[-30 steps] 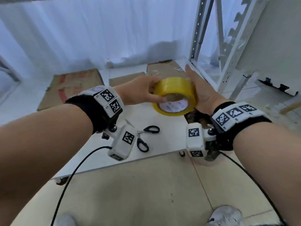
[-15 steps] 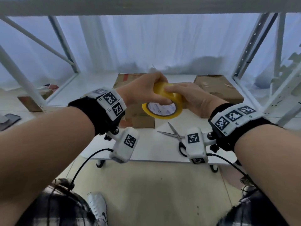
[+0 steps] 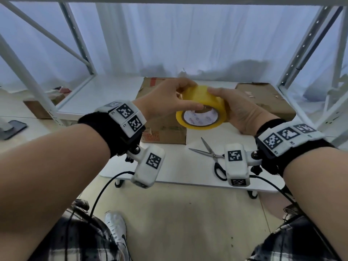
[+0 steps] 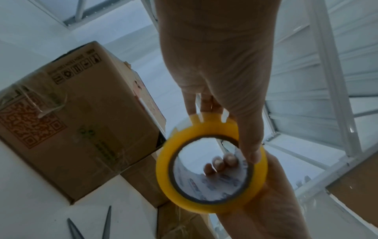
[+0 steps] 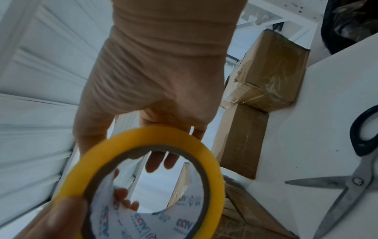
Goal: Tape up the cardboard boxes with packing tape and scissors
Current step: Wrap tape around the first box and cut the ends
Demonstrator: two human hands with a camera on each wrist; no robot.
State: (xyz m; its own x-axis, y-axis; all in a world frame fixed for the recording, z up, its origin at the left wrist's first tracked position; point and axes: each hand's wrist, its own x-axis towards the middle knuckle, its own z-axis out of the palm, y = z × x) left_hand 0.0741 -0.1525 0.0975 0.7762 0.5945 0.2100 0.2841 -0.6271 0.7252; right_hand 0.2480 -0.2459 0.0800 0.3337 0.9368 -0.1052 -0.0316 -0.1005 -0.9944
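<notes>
1. Nearest the low white table's (image 3: 169, 174) front edge, the scissors (image 3: 211, 154) are seen lying open, untouched.
2. Above the table, the tape roll (image 3: 202, 107) is gripped by both hands: the left hand (image 3: 165, 102) is curled over its rim, the right hand (image 3: 237, 112) cups its far side.
3. Compared with a second ago, the right fingers have been closed onto the roll, probably hunting the tape's end.
4. Behind the roll, on the table, the cardboard box (image 3: 165, 132) waits.

Black wristbands (image 3: 105, 127) are worn on both bare forearms, each topped with white blocks printed with black square markers. A white camera pod (image 3: 147, 166) with a black cable (image 3: 105, 187) is hung under each wrist. Plaid trousers (image 3: 82, 240) and white sneakers (image 3: 115, 227) are worn.
</notes>
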